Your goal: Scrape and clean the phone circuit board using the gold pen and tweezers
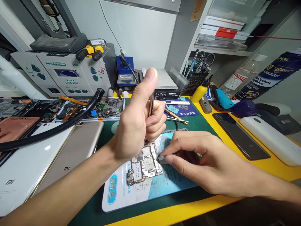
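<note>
My left hand (138, 116) is closed in a fist above the circuit board, its thumb pointing up. Gripped in it are slim metal tweezers (151, 105), mostly hidden by the fingers. Below lies a phone logic board (148, 164) with chips and metal shields, resting on a blue and white repair mat (131, 201). At the board's right edge, my right hand (202, 160) pinches a small flat grey piece (162, 159) between thumb and fingertips. The far end of that piece is hidden in the palm.
Left, two Xiaomi phone backs (68, 157) lie beneath a black hose (82, 117). Behind stand a hot-air station (68, 73) and loose phone boards (110, 108). On the right are a dark phone (240, 135), a yellow bottle (198, 92) and a spray can (270, 75).
</note>
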`<state>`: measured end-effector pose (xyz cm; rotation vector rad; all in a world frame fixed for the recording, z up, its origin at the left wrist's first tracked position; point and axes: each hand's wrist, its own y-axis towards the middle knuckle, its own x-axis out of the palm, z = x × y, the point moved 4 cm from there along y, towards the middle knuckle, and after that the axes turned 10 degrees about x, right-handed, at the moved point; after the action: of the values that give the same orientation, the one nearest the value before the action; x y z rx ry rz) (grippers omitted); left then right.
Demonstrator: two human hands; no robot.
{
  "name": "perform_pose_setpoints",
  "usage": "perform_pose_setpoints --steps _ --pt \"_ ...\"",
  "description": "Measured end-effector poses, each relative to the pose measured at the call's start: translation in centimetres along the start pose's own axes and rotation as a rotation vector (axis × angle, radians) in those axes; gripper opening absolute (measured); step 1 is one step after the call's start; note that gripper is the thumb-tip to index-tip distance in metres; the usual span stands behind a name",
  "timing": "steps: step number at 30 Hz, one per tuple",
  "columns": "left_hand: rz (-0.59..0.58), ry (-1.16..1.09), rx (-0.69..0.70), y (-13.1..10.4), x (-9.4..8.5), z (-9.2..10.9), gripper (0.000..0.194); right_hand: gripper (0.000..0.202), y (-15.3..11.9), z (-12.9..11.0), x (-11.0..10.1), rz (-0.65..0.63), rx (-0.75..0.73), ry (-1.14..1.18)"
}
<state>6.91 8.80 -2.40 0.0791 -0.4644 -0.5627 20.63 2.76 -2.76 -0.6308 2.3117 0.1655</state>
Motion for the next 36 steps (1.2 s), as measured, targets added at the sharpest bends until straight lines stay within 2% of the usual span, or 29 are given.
perform_pose_setpoints --steps 12,28,36 --pt "0.048 0.01 -0.038 -0.07 0.31 0.33 0.073 0.017 -0.01 -0.16 -0.03 0.0 -0.01 0.004" --pt "0.017 0.027 -0.001 0.12 0.16 0.2 0.074 0.019 0.0 -0.12 -0.04 0.024 -0.023 0.008" --pt "0.025 0.025 -0.013 0.14 0.05 0.22 0.073 0.017 0.18 0.51 -0.06 0.092 0.141 0.147"
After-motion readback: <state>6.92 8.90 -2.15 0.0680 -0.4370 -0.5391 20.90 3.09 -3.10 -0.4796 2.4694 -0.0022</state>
